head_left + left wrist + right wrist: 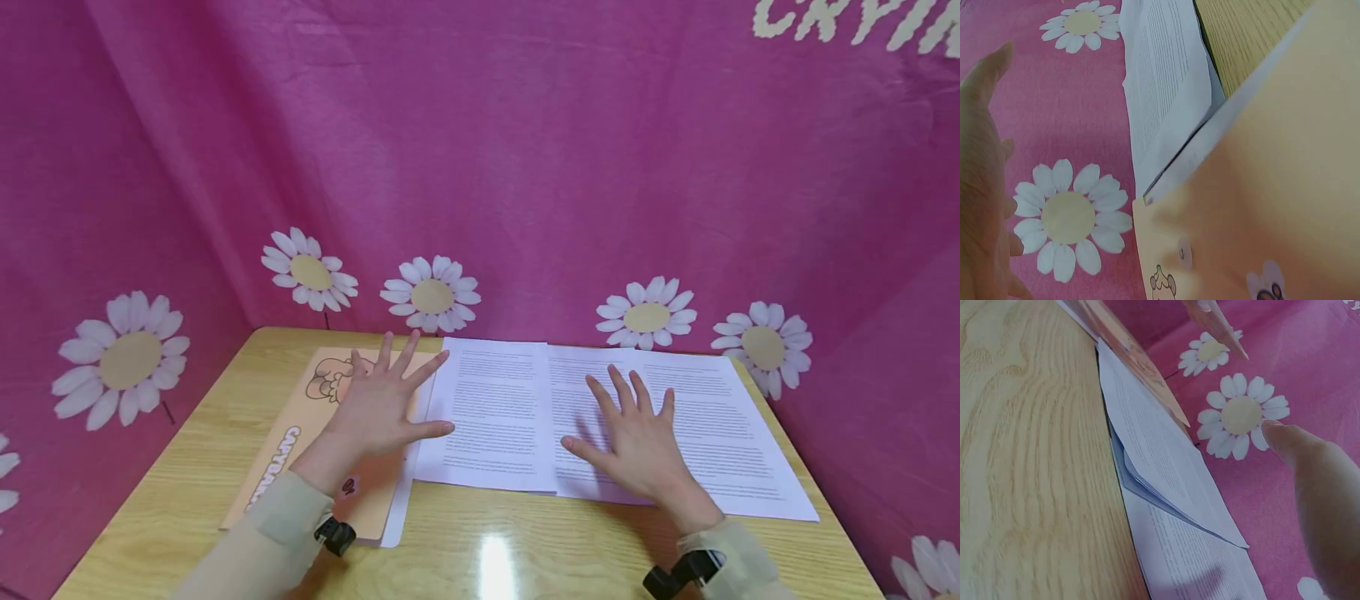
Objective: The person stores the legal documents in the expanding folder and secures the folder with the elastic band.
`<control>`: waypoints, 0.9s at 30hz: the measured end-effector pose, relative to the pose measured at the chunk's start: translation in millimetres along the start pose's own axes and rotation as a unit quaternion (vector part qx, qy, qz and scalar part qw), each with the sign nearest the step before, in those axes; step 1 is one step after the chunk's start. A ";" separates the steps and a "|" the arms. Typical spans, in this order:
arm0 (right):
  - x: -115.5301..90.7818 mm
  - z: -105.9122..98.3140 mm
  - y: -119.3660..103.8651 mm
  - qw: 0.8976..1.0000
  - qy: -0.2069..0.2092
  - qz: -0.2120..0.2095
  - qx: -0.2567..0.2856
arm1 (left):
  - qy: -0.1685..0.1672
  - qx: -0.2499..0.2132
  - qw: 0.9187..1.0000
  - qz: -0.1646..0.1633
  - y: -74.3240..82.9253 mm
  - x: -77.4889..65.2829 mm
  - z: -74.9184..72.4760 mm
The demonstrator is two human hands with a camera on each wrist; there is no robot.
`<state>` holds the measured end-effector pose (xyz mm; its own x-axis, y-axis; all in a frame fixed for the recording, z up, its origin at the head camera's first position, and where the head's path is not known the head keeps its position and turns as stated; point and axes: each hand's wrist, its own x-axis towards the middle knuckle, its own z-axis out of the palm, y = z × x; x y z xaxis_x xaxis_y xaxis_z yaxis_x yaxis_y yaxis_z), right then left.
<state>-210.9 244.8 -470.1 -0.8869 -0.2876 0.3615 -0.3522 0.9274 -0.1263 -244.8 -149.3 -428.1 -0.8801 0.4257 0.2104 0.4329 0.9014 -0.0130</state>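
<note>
My left hand (378, 408) hovers with fingers spread over a peach-coloured notebook (367, 500) with a cartoon drawing and white lettering on its cover. White pages show along the notebook's right edge. To its right lies a printed sheet (495, 417), overlapping more printed sheets (720, 425) side by side. Over these the right hand (641, 442) is held with its fingers spread, its shadow falling on the paper. Neither hand grips anything. In the right wrist view the nearer printed sheet (1147, 425) has a raised edge lying over the other.
The wooden table (450, 533) shows in front of the papers. A pink cloth (487, 167) with daisy prints hangs behind and on both sides of the table. A black strapped device (335, 535) sits on the left wrist, and another black device (682, 573) on the right.
</note>
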 end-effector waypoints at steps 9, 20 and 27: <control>4.9 7.6 -16.3 1.000 -0.003 -0.018 0.009 | -0.008 -0.012 1.000 -0.001 -10.3 -5.9 -0.6; 12.1 12.4 -37.2 0.999 -0.016 -0.036 0.011 | -0.017 -0.035 0.999 0.004 -21.0 -11.1 -1.5; 17.0 17.1 -53.4 0.998 -0.032 -0.046 0.023 | -0.013 -0.039 0.999 0.010 -29.0 -19.9 3.6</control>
<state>-212.3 186.4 -473.0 -0.8664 -0.3876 0.3147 -0.4460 0.8843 -0.1386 -240.5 -183.6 -435.5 -0.8756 0.4458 0.1862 0.4631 0.8842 0.0605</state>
